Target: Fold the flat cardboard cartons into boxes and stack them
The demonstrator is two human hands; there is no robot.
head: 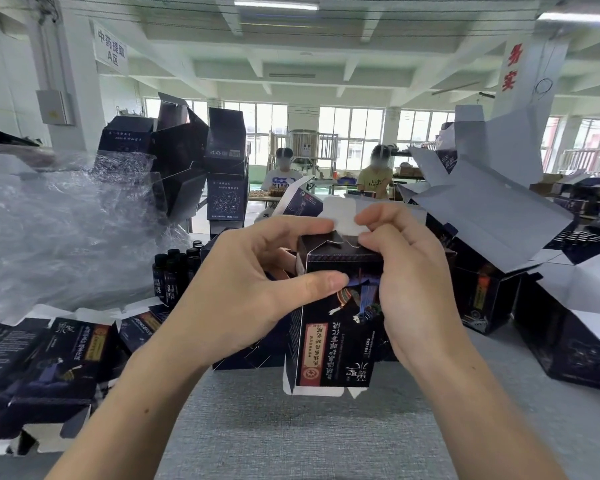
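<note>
A dark printed carton (336,337) stands opened into a box shape above the grey table, held up between both hands. My left hand (253,289) grips its left side, thumb across the front panel and fingers over the top edge. My right hand (406,278) grips the right side, and its fingers pinch the white tab flap (340,216) sticking up from the top. Flat dark cartons (49,358) lie overlapped on the table at the left. Folded boxes (222,168) are stacked behind at the left.
Crumpled clear plastic wrap (66,230) fills the left. Small dark bottles (174,271) stand behind my left hand. Open-flapped boxes (499,237) crowd the right side. Two people (374,178) sit at a far table. Bare grey table (309,438) lies in front.
</note>
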